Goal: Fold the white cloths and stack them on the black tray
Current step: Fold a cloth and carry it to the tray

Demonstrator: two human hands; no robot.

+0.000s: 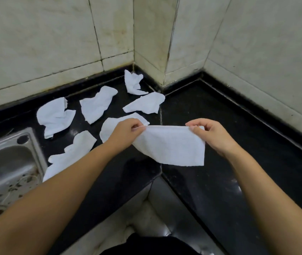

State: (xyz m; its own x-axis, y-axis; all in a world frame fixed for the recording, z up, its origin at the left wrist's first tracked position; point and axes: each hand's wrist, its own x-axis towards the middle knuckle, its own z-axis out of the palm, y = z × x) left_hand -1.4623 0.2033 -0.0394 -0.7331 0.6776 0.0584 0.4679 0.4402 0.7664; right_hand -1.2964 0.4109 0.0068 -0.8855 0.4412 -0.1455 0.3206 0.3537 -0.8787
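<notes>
Both forearms reach fwd, bare. Left hand [128,128] and right hand [206,132] each pinch a top corner of a white cloth [172,146], stretched taut btwn them, hanging flat above the glossy black counter [238,126]. Soft terry weave, lower-left edge curved. Beyond and left of the left hand: crumpled cloths [96,104], scattered. Steel sink [5,162] far left.

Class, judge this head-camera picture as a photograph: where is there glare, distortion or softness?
Head view: wide-angle bending curves the wall tiles and counter edges; soft reflections sheen the black counter and steel sink; lighting dim and even, shadows faint; the held cloth and both hands look slightly soft.
</notes>
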